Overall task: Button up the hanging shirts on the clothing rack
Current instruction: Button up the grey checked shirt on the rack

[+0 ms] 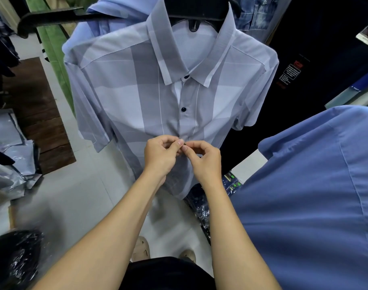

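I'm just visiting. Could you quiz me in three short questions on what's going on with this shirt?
1. True or false: the collar button on the checked shirt is already fastened.
2. How many dark buttons show fastened above the hands?
3. Where do the left hand and right hand work? A) collar B) front placket, below the second button C) sleeve

Key: 1 true; 2 two; 3 B.

Grey-and-white checked short-sleeved shirt hung on black hanger, front facing camera. Collar button and second dark button fastened. Third button pinched at placket, lower front hidden.
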Motion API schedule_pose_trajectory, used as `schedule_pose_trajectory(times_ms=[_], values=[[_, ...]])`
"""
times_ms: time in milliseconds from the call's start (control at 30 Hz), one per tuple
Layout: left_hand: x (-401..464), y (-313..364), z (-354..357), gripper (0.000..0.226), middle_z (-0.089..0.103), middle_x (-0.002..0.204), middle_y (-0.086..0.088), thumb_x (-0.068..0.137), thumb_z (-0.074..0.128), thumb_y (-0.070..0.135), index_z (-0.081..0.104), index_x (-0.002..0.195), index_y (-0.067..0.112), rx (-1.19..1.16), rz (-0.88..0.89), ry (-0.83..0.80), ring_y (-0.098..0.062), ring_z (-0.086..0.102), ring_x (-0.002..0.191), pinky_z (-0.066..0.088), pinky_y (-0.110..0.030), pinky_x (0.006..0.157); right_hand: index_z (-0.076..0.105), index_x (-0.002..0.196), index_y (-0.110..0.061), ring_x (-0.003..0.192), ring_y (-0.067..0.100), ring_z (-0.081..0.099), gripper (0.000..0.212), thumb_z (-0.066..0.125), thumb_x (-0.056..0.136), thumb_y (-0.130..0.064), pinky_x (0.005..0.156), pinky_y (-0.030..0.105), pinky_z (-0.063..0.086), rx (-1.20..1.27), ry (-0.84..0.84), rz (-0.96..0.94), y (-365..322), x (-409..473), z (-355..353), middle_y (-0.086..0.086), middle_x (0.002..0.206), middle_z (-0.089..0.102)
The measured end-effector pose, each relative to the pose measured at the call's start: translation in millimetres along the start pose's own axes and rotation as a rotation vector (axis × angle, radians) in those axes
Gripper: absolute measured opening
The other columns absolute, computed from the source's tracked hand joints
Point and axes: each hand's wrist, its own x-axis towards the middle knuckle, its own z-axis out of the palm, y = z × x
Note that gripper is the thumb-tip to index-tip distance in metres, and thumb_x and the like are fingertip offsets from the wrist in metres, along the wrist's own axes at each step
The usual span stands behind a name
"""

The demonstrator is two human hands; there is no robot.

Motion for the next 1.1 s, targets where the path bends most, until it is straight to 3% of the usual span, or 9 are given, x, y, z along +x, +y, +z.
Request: schedule_pose_trajectory(times_ms=[167, 267, 367, 533, 700, 767, 867, 1000, 1100], values=[[-3, -1, -4, 0.003, 0.069, 0.073, -0.011, 0.09, 0.066, 0.001, 0.067, 0.089, -0.001, -0.096, -0.06, -0.076, -0.013, 0.064, 0.064, 0.056, -0.022, 0.066, 0.077, 0.087, -0.009, 0.081, 0.019, 0.07, 0.003, 0.074, 0.087, -0.009, 0.078, 0.03, 0.057, 0.278, -0.092, 0.19, -5, 2, -7, 0.009, 0.083, 0.076], [-4, -9, -4, 0.009, 0.069, 0.074, -0.004, 0.088, 0.067, 0.0, 0.067, 0.085, 0.008, -0.056, -0.021, -0.103, -0.008, 0.064, 0.066, 0.053, -0.019, 0.069, 0.076, 0.079, -0.012, 0.069, 0.012, 0.063, 0.018, 0.064, 0.091, -0.006, 0.061, 0.019, 0.047, 0.585, -0.136, 0.519, -7, -2, -4, 0.004, 0.073, 0.071], [-6, -18, -4, 0.013, 0.07, 0.08, 0.001, 0.086, 0.07, 0.003, 0.067, 0.086, 0.016, 0.159, 0.064, -0.09, -0.005, 0.064, 0.074, 0.052, -0.018, 0.075, 0.071, 0.088, -0.016, 0.068, 0.006, 0.064, 0.015, 0.059, 0.096, -0.011, 0.065, 0.02, 0.045, 0.741, -0.14, 0.664, 3, -11, 3, -0.004, 0.073, 0.071], [-15, -18, -6, 0.009, 0.073, 0.087, -0.001, 0.087, 0.068, 0.005, 0.071, 0.093, 0.011, 0.189, 0.071, -0.129, -0.006, 0.066, 0.08, 0.054, -0.018, 0.077, 0.061, 0.083, -0.016, 0.066, 0.006, 0.061, 0.014, 0.064, 0.089, -0.003, 0.063, 0.018, 0.046, 0.497, -0.042, 0.392, 10, -14, 9, -0.007, 0.069, 0.065], [-17, -31, -12, 0.027, 0.073, 0.089, -0.002, 0.087, 0.053, -0.01, 0.072, 0.093, 0.008, 0.154, -0.012, -0.114, -0.001, 0.067, 0.081, 0.051, -0.013, 0.076, 0.054, 0.09, -0.016, 0.072, 0.008, 0.056, 0.024, 0.069, 0.084, 0.002, 0.066, 0.015, 0.047, 0.226, -0.019, 0.227, 13, -9, 11, 0.001, 0.083, 0.06], [-14, -47, -15, 0.03, 0.072, 0.089, -0.001, 0.087, 0.05, -0.012, 0.069, 0.092, 0.01, 0.177, -0.061, -0.038, -0.008, 0.067, 0.085, 0.05, -0.014, 0.077, 0.056, 0.094, -0.019, 0.076, 0.012, 0.057, 0.027, 0.063, 0.084, 0.005, 0.07, 0.016, 0.047, 0.184, 0.001, 0.226, 19, -8, 12, 0.006, 0.09, 0.062], [-15, -65, -15, 0.029, 0.071, 0.097, -0.004, 0.087, 0.054, -0.012, 0.069, 0.101, 0.009, 0.225, -0.102, -0.054, -0.01, 0.064, 0.086, 0.048, -0.005, 0.075, 0.061, 0.094, -0.019, 0.074, 0.014, 0.059, 0.024, 0.06, 0.084, 0.002, 0.072, 0.033, 0.05, 0.171, -0.015, 0.26, 30, -10, 12, 0.006, 0.087, 0.066], [-22, -72, -7, 0.028, 0.069, 0.091, -0.001, 0.082, 0.066, -0.013, 0.066, 0.101, 0.008, 0.075, -0.15, -0.112, 0.0, 0.064, 0.078, 0.049, -0.006, 0.07, 0.065, 0.091, -0.01, 0.064, 0.004, 0.059, 0.022, 0.056, 0.085, 0.009, 0.066, 0.023, 0.049, 0.081, -0.085, 0.262, 42, -16, 5, -0.005, 0.074, 0.066], [-22, -78, -5, 0.029, 0.071, 0.09, -0.001, 0.079, 0.071, -0.012, 0.066, 0.095, 0.012, 0.053, -0.13, -0.191, -0.001, 0.068, 0.077, 0.052, -0.012, 0.073, 0.065, 0.093, -0.004, 0.067, 0.012, 0.058, 0.014, 0.057, 0.087, 0.005, 0.066, 0.027, 0.049, -0.024, -0.132, 0.293, 53, -21, 0, 0.003, 0.075, 0.066]])
